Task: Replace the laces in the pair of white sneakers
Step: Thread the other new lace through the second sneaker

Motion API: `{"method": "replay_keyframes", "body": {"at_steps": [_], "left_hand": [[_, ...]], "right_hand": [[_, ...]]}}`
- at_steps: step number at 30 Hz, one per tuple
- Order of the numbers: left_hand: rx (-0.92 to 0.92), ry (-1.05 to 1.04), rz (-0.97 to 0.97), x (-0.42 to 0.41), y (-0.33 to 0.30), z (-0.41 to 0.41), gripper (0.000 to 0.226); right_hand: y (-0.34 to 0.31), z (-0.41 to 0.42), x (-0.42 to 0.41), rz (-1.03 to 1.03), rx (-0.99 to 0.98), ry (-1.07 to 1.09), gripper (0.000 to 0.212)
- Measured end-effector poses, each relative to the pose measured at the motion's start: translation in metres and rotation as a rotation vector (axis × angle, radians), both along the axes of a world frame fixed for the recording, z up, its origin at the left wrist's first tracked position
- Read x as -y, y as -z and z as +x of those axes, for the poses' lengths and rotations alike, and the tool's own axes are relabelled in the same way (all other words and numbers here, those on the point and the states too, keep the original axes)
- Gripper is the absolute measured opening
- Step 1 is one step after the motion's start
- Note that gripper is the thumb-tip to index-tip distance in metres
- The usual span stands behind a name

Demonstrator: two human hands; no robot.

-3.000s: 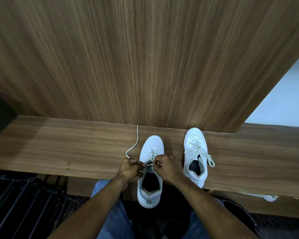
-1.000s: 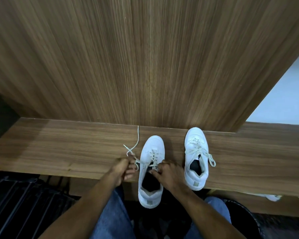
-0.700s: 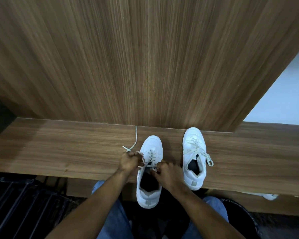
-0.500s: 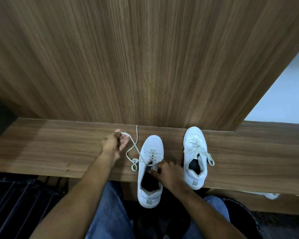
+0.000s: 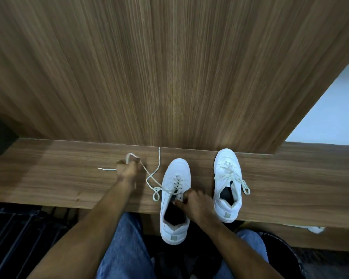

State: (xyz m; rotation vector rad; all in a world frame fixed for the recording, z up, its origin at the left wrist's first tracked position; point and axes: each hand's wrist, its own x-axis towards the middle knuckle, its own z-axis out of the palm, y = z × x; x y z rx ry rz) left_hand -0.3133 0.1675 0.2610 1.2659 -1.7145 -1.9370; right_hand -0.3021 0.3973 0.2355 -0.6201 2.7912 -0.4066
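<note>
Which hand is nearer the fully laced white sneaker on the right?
Right. The right hand grips the partly laced white sneaker just left of the fully laced white sneaker; the left hand is far left, pulling the cream shoelace.

I see a narrow wooden table (image 5: 48,178) backed by a tall wood panel (image 5: 169,67) that blocks any reach past its far edge. Bare table surface lies open to the left of my left hand (image 5: 127,170) and to the right of the far sneaker (image 5: 228,186). Between the two sneakers runs a bare strip of table, partly filled by my right hand (image 5: 195,204) on the near sneaker (image 5: 174,198). A loose lace (image 5: 153,178) loops across the table between my left hand and that sneaker.
</note>
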Motion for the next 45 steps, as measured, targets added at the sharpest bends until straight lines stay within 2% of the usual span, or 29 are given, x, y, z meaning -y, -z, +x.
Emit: {"method": "replay_keyframes", "body": {"at_steps": [2,4,5,6,8,12,18,22,24,27,30,33,36,39,41,45], "left_hand": [[0.150,0.133,-0.384,-0.017,0.019,0.011,0.031],[0.142,0.485,-0.625,-0.035,0.030,0.020,0.017],[0.145,0.679,-0.681,-0.043,0.034,0.022,0.011],[0.178,0.839,-0.707,-0.046,0.039,0.024,0.015],[0.252,0.986,-0.688,-0.048,0.045,0.022,0.031],[0.338,1.052,-0.652,-0.049,0.031,0.018,0.019],[0.369,1.048,-0.565,-0.047,0.015,0.001,0.040],[0.287,0.959,-0.468,-0.054,-0.011,-0.011,0.044],[0.199,0.897,-0.405,-0.056,-0.030,-0.015,0.046],[0.023,0.909,-0.331,-0.062,-0.065,-0.023,0.042],[-0.106,0.898,-0.284,-0.063,-0.092,-0.029,0.035],[-0.160,0.878,-0.301,-0.055,-0.101,-0.033,0.031],[-0.155,0.818,-0.271,-0.035,-0.095,-0.029,0.025],[-0.151,0.794,-0.259,-0.022,-0.085,-0.020,0.024],[-0.131,0.814,-0.284,-0.021,-0.078,-0.014,0.020],[-0.089,0.935,-0.324,-0.036,-0.069,-0.010,0.018]], "right_hand": [[0.002,0.001,0.000,-0.020,0.004,0.022,0.045],[0.005,0.001,0.000,-0.041,0.004,0.033,0.045],[0.005,0.001,0.000,-0.049,0.011,0.037,0.044],[0.005,0.001,0.000,-0.056,0.018,0.038,0.044],[0.005,0.001,-0.001,-0.069,0.031,0.043,0.042],[0.006,0.001,-0.002,-0.105,0.070,0.078,0.040],[0.003,-0.002,0.000,-0.120,0.175,0.120,0.043],[-0.012,-0.024,-0.003,-0.278,0.373,0.167,0.026],[-0.031,-0.037,0.002,-0.455,0.389,0.195,0.015],[-0.062,-0.046,0.016,-0.754,0.500,0.198,0.010],[-0.079,-0.049,0.025,-0.826,0.546,0.194,0.006],[-0.082,-0.052,0.021,-0.917,0.532,0.415,0.013],[-0.067,-0.056,0.003,-1.087,0.660,0.719,0.013],[-0.051,-0.054,-0.018,-1.152,0.761,0.890,0.006],[-0.050,-0.050,-0.023,-1.121,0.712,0.844,0.009],[-0.070,-0.042,-0.006,-0.993,0.590,0.402,0.032]]}}
